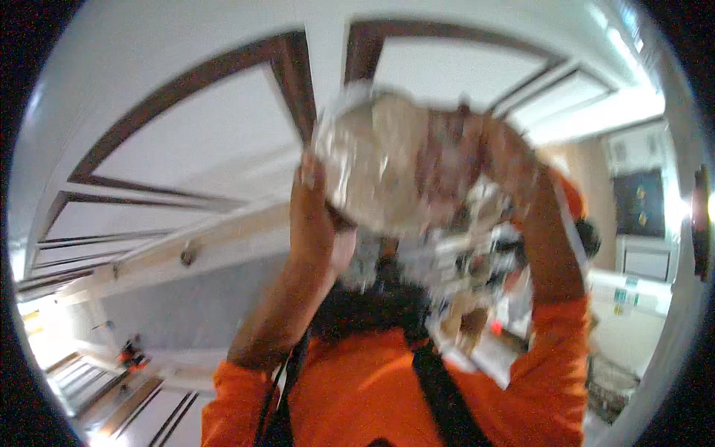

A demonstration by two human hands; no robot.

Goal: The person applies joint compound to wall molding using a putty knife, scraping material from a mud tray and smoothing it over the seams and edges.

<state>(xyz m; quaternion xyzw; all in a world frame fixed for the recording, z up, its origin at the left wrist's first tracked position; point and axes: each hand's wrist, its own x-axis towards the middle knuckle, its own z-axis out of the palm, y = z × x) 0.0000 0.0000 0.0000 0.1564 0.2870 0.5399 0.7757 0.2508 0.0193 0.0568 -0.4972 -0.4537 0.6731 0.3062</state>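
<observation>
Raised in front of me is a rounded, pale beige bundle in shiny clear plastic [376, 160], blurred by motion. Its exact kind does not show. My left hand [316, 212] grips its left side, with the thumb up along the edge. Over its right side my right hand [495, 149] is closed, the fingers smeared and partly lost against the plastic. Both forearms come up from orange sleeves, with dark straps over the orange top [365, 387] below.
White panels with dark brown borders [186, 112] fill the upper background. A small figure in orange [134, 354] is at far left. Behind my right arm are another orange-clad person [570, 197], partly hidden, and blurred clutter with a brown piece [465, 324]. A dark panel [640, 201] is at far right.
</observation>
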